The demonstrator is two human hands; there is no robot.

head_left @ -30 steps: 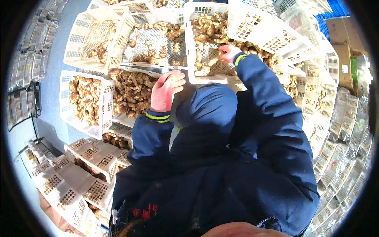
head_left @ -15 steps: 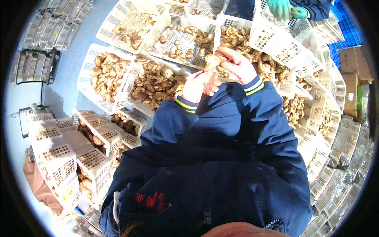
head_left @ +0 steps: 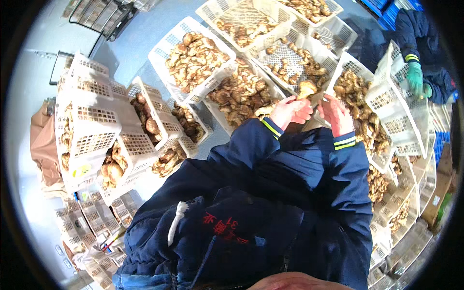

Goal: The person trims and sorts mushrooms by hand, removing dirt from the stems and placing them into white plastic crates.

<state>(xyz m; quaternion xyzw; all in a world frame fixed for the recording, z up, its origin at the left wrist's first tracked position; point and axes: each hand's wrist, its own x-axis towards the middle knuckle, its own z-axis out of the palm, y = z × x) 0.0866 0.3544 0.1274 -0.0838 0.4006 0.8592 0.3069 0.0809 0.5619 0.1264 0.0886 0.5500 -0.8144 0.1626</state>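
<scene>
My left hand (head_left: 291,112) is closed around the stem end of a pale-capped mushroom (head_left: 306,89), which points up over the baskets. Beside it, a little to the right, my right hand (head_left: 336,115) has its thumb and fingers drawn together toward the mushroom; something thin and dark may be between them, too small to make out. Below and left of the hands stands a white plastic basket full of brown mushrooms (head_left: 240,94). Another basket (head_left: 333,63), sparsely filled, lies just beyond them. To the right, one more holds a heap of mushrooms (head_left: 355,92).
Stacked white crates (head_left: 96,130) with mushrooms rise at the left. A full basket of mushrooms (head_left: 195,60) stands farther back. At the upper right, a co-worker's green-gloved hand (head_left: 414,77) is by a tilted white basket (head_left: 394,99). A wheeled black cart (head_left: 116,24) is at the far left.
The view has swung left, so the baskets and hands appear farther right. My right hand has come away from the mushroom a little, while my left hand keeps hold of it.
</scene>
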